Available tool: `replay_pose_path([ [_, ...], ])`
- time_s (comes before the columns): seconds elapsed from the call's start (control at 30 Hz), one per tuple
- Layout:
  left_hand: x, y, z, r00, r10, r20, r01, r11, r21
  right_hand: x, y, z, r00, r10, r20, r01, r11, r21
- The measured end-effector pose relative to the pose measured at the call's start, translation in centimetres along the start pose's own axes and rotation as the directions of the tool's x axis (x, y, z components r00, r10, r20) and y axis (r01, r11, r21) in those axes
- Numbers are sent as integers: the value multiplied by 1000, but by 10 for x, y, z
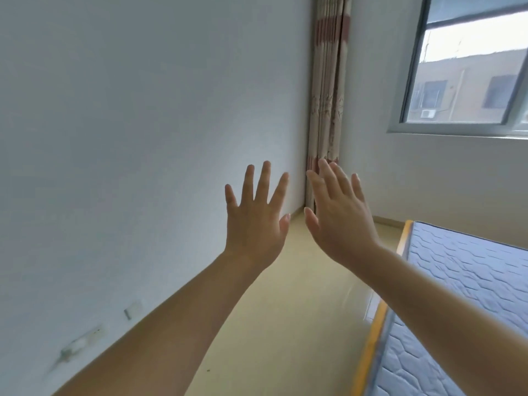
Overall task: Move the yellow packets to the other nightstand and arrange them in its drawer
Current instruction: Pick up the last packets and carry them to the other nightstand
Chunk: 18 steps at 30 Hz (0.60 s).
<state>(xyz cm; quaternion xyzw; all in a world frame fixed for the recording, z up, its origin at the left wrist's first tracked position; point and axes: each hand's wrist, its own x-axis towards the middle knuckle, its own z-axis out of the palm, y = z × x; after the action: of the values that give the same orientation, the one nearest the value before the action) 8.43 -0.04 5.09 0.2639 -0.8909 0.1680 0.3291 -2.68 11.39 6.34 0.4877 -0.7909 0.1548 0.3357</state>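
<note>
The left hand (254, 224) and right hand (340, 221) are raised side by side with fingers spread wide, nothing held, probably as a signal. No yellow packets or nightstand are seen; only the mattress (468, 281) lies at right.

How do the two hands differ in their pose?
The left hand is upright with its back square to the camera and fingers widely spread; the right hand leans to the left, turned partly edge-on, fingers closer together. The right hand overlaps the curtain; the left is before the wall. Both are open and empty.
</note>
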Motion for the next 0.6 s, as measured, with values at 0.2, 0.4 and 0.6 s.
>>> replay_pose_path([
  [0.2,106,-96,87,996,65,-61,-61,996,59,117,-30,97,994,109,-17,-108,992,59],
  [0.4,188,-150,170,995,80,-52,-81,997,-16,211,-24,178,990,134,49,-133,991,-23],
  [0.6,281,-176,272,985,159,-63,-168,970,-175,298,-5,268,978,209,9,-207,971,-119],
])
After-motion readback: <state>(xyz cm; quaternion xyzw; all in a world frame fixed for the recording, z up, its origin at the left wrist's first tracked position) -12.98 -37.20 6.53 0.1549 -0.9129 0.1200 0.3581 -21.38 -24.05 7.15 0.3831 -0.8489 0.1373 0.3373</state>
